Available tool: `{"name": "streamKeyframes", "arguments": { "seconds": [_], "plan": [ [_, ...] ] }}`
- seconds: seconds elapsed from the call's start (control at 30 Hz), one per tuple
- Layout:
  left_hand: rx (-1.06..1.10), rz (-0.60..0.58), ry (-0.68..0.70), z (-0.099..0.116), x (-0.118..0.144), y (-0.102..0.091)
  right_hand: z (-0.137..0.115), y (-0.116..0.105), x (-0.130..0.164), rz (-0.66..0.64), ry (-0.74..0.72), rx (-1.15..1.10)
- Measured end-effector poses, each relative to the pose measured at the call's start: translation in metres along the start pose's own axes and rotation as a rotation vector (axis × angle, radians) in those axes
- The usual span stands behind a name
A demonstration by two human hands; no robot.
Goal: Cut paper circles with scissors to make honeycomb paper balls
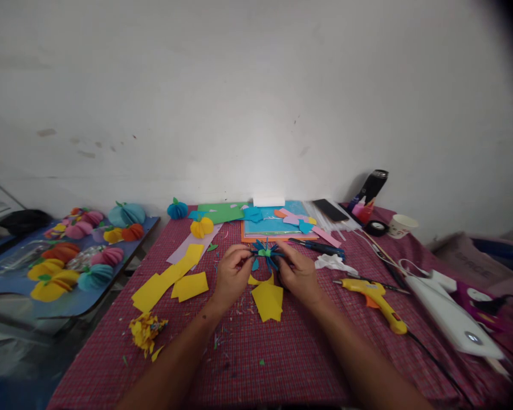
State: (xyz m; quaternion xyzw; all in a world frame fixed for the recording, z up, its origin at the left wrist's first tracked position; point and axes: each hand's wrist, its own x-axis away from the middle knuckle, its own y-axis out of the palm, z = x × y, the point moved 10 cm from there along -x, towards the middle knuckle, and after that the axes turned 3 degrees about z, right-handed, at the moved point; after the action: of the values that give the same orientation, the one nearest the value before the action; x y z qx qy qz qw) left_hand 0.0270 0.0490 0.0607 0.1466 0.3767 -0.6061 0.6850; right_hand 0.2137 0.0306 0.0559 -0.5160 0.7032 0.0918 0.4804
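Both hands grip a blue paper flower [265, 253] at frame centre.
Left hand [233, 276] and right hand [299, 276] pinch it; the blue tray [8, 285], left, holds paper balls [94, 275].

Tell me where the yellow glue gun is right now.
In the head view, the yellow glue gun lies on the red checked tablecloth to the right of the right hand, between it and the white power strip.
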Motion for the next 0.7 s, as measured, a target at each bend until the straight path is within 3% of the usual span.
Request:
{"name": "streamKeyframes", "arguments": {
  "seconds": [0.7],
  "plan": [
    [-0.006,-0.002,0.004,0.0018,-0.0007,0.0001,-0.0006,-0.0009,-0.0004,0.01,-0.003,0.02]
  ]
}}
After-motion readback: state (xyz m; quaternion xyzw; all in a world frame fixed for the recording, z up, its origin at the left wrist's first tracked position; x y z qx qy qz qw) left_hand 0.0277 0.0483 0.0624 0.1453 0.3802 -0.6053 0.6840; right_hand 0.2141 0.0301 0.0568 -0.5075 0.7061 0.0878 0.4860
